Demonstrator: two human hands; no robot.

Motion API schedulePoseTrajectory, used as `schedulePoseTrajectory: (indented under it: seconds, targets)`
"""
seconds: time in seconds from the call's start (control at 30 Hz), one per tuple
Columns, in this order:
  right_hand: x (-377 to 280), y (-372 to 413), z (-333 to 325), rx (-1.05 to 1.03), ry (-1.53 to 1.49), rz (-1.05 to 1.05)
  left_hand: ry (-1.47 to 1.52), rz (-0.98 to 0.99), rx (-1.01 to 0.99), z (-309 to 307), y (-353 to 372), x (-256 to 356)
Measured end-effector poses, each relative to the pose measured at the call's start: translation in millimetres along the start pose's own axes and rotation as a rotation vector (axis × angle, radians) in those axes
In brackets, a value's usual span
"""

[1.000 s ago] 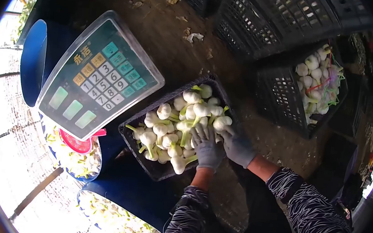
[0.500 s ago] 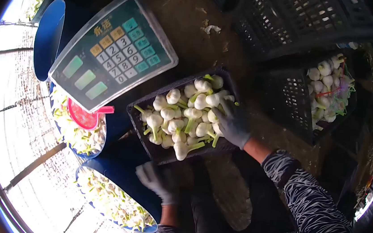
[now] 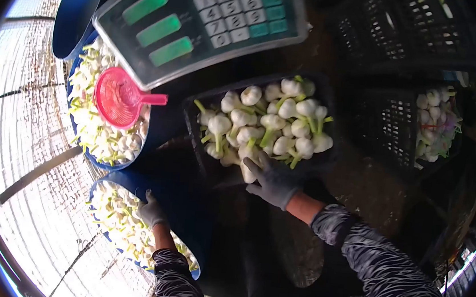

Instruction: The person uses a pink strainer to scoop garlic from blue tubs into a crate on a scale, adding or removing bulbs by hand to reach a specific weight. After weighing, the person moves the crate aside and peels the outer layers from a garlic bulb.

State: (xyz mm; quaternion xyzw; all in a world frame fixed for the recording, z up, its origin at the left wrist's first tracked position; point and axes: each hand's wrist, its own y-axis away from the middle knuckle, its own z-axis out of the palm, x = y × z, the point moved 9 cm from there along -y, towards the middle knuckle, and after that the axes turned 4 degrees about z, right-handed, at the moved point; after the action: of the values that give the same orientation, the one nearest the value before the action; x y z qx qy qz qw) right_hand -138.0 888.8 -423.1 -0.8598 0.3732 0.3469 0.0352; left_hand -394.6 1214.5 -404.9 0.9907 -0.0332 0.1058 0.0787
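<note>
A black crate [image 3: 198, 155] full of white garlic bulbs with short green stems stands in the middle. My right hand [image 3: 274, 182], in a grey glove, is at the crate's near edge, its fingers closed around a garlic bulb [image 3: 248, 171]. My left hand [image 3: 152, 210], also gloved, is over the lower blue tub [image 3: 184, 229] of garlic at the left. Its thumb points up; the other fingers are hidden against the garlic, so whether it holds anything does not show.
A scale with keypad [image 3: 204, 28] stands beyond the crate. A pink strainer [image 3: 119, 98] lies on garlic in the upper blue tub [image 3: 99, 161]. At the right, a black basket [image 3: 392, 126] stands beside bagged garlic [image 3: 436, 124]; another black basket [image 3: 404, 30] is behind.
My left hand has moved left from beside the crate to the lower tub. My right hand has shifted from the crate's right side to its near edge. The view has shifted too.
</note>
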Motion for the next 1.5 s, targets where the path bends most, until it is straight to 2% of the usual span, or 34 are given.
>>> schedulePoseTrajectory:
  seconds: [0.1, 0.2, 0.33, 0.43, 0.5, 0.63, 0.67, 0.73, 0.9, 1.07, 1.2, 1.37, 1.4, 1.47, 1.5]
  targets:
    - [-2.7, -15.8, 47.7, -0.095, 0.143, 0.112, -0.048, 0.022, 0.007, -2.0, 1.2, -3.7]
    - [-15.1, -20.7, 60.3, -0.185, 0.145, 0.187, -0.065, 0.051, -0.030, -2.8, 0.1, 3.8]
    - [-87.0, -39.0, 34.5, -0.118, 0.213, -0.178, -0.052, 0.040, -0.059, -5.5, 3.7, 7.4]
    - [-104.6, -47.6, 43.3, -0.086, 0.293, -0.323, -0.046, 0.011, -0.094, -4.2, 2.6, 8.8]
    - [-113.1, -46.1, 21.8, -0.112, 0.177, -0.264, 0.008, 0.037, -0.068, 2.3, 0.1, -3.6]
    - [-121.8, -8.4, -4.4, -0.152, 0.055, -0.166, 0.005, 0.007, -0.095, -9.8, 8.3, 17.7]
    - [-120.1, 6.4, -3.3, -0.122, -0.004, -0.156, 0.017, 0.001, -0.092, -10.1, 9.1, 16.6]
    - [-112.4, 37.5, 21.4, -0.267, -0.101, -0.112, 0.038, -0.008, -0.094, -9.1, 7.7, 12.4]
    - [-111.6, 90.5, 34.2, -0.366, -0.112, -0.063, 0.016, -0.025, -0.102, -2.8, 4.3, 3.0]
    - [-114.6, 112.8, 52.3, -0.539, -0.135, 0.024, 0.021, 0.005, -0.082, 0.7, 1.7, -5.6]
    - [-119.2, 115.9, 60.2, -0.541, -0.144, -0.015, 0.053, 0.007, -0.086, 5.4, -1.2, -8.6]
    - [-112.2, 82.8, 70.5, -0.502, -0.214, -0.070, -0.043, 0.006, -0.080, 1.9, 0.9, 2.7]
    - [-114.2, 57.5, 59.1, -0.487, -0.220, -0.065, -0.065, 0.021, -0.060, 2.2, -1.2, 0.8]
    - [-121.0, -0.1, 35.5, -0.291, -0.184, -0.127, -0.146, 0.047, -0.013, 13.9, -5.9, -15.7]
    - [-122.5, -32.2, 29.7, -0.272, -0.192, -0.086, -0.138, 0.017, -0.059, 10.3, -4.3, -12.6]
